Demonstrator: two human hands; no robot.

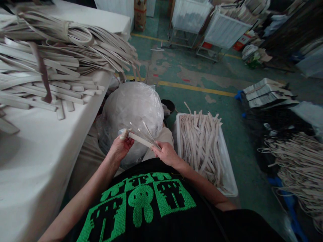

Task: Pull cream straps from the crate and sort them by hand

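One pale worktop [42, 151] fills the frame's left; a white crate [229, 174] of loose strips [199, 144] stands right of centre; mid-frame, the right hand [166, 153] grips several thin lengths [140, 139], the left hand [122, 145] pinching one's far end.

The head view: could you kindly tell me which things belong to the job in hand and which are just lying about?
Likely the job's:
- pale strips, held by left hand and right hand
- white crate of strips
- bundled strips on table

Apparently lying about:
- cardboard box
- white bins on stands
- stack at right
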